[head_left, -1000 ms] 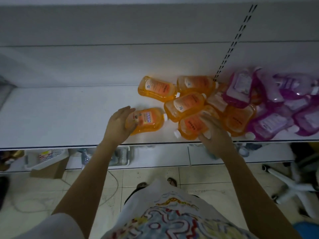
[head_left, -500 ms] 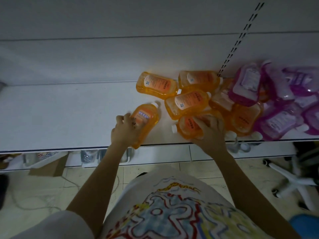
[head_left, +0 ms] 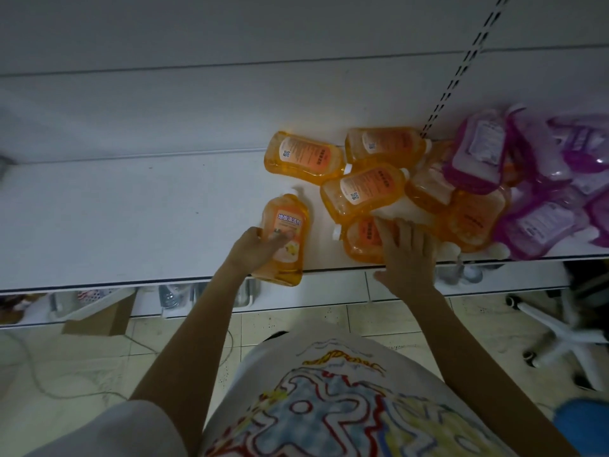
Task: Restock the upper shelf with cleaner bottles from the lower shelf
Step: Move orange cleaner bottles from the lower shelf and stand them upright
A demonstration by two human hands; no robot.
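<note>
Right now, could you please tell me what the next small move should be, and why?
Probably curl the right hand round the right bottle: its fingers lie spread on it with no grip yet, while the left hand already holds the left bottle, whose base overhangs the shelf.

An orange bottle, lying apart at the left of the heap, shows its front label. White Chinese characters on a blue band read 地板清洁剂. The smaller print under that band is too blurred to read.

The other orange bottles lie with their back labels up. Three of these labels carry a small QR code and lines of fine print, none legible.

The purple bottles have white labels whose print cannot be read.

The shirt has a bright drawn pattern; no letters can be made out.
</note>
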